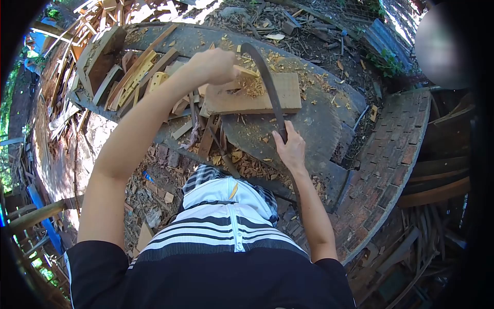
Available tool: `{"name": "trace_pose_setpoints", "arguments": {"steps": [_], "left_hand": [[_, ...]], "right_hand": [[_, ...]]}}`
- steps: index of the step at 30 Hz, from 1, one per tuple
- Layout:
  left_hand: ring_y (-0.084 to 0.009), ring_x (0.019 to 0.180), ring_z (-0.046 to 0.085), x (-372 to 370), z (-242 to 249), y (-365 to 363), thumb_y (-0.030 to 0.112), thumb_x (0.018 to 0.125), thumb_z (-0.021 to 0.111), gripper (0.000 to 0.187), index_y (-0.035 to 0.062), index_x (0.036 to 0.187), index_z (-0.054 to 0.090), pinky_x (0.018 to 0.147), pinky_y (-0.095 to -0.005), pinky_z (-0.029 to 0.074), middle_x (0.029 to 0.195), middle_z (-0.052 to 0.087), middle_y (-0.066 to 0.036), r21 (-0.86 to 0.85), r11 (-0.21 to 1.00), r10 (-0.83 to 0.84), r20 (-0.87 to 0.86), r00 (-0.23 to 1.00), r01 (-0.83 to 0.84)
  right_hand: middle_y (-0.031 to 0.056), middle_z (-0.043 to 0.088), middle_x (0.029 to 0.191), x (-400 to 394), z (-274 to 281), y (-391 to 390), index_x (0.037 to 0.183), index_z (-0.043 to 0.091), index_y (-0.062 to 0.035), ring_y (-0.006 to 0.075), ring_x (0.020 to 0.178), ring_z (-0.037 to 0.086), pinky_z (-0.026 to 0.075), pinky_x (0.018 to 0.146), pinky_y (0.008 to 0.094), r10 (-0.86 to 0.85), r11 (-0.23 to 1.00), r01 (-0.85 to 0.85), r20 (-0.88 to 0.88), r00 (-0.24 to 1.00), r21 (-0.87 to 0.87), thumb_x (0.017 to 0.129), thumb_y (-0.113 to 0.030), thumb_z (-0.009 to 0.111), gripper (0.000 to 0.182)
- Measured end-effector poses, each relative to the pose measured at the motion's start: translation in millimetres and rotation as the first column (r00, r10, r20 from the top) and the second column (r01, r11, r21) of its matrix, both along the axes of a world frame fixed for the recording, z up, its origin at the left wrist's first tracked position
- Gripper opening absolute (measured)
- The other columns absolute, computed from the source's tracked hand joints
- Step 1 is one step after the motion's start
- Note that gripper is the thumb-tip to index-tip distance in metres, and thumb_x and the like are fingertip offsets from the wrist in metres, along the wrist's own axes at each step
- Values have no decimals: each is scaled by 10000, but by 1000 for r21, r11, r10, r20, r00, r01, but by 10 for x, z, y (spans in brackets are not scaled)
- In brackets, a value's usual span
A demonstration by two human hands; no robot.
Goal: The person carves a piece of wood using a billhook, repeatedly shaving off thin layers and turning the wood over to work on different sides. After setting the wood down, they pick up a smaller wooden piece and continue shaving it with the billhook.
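My left hand (213, 66) is closed in a fist over the far side of a thick wooden block (280, 95). A short pale piece of wood (247, 72) shows right at its fingers; what the fist holds I cannot tell. My right hand (292, 147) is closed around a long, dark curved strip (269, 85). The strip arches up and away across the block, its far end bending left near my left fist. Curled wood shavings (253, 88) lie on top of the block, which rests flat on a worn grey bench top (314, 131).
Long wood offcuts (136, 80) and a big upright wood chunk (98, 59) crowd the bench's left end. A low brick ledge (386, 149) curves along the right. Scrap wood (164, 159) litters the ground, and a corrugated sheet (388, 44) leans behind.
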State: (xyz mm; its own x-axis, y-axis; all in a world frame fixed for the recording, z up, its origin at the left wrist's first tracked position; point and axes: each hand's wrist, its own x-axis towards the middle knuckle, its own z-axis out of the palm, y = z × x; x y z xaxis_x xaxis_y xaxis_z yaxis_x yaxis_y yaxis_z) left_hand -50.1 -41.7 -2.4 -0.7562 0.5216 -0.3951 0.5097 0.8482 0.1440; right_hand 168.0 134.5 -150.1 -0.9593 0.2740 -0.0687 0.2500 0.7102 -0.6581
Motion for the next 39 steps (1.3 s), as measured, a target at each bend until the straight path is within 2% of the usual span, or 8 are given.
{"name": "trace_pose_setpoints", "arguments": {"steps": [6,15,17,21,23,28,33,39], "left_hand": [[-350,944,651,-222,88,216,409,827,648,457,-3,1021,618,809,-447,518,963,668,-210,-173,968,-187,-2,982,184],[-349,960,646,-242,135,310,404,819,660,463,5,1047,607,822,-447,518,1029,661,-201,-232,954,-180,64,982,190],[-347,952,648,-210,94,297,413,824,654,463,5,1037,607,813,-449,516,1016,664,-202,-225,959,-176,7,984,173],[-341,950,648,-245,95,319,425,824,655,470,3,1023,603,806,-447,514,1013,664,-202,-233,954,-192,13,981,190],[-338,924,654,-235,165,320,414,824,654,443,12,1007,611,791,-443,521,997,667,-197,-242,937,-253,28,967,252],[-336,814,658,-346,91,291,415,830,610,419,0,887,630,725,-445,518,871,668,-199,-228,936,-260,57,964,267],[-342,739,651,-363,44,247,418,841,565,461,-34,781,634,701,-450,509,767,653,-201,-177,953,-237,69,969,246],[-342,797,657,-393,-15,224,439,863,550,477,-24,911,657,740,-450,504,846,671,-207,-179,949,-258,22,966,258]], "right_hand": [[230,648,993,-50,22,-166,1241,511,-48,414,910,627,492,747,463,36,999,-33,-262,964,17,924,-215,562,361],[268,644,919,-198,556,-172,1370,413,-60,431,843,637,487,707,465,1,992,2,25,1000,-128,978,-247,478,440],[254,644,853,-214,705,-261,1421,364,-76,426,763,643,481,637,469,-30,992,-16,-361,932,-125,973,-217,488,486],[251,637,782,-237,538,-298,1462,302,-96,425,714,638,466,585,487,-4,998,-24,-395,919,-65,969,-186,488,535],[255,628,739,-216,123,-224,1479,261,-113,432,683,628,455,579,510,56,995,-56,8,998,82,976,-179,469,548],[261,628,751,-263,392,-105,1502,212,-129,425,676,621,484,602,475,88,996,-88,-26,996,1,975,-162,474,589],[251,632,786,-291,786,-136,1509,229,-192,385,618,603,486,593,351,72,996,-87,-461,885,-13,966,-110,502,613],[189,605,667,-200,197,-61,1503,234,-235,378,629,621,472,567,497,110,987,-99,-81,991,128,943,-158,506,627]]}}
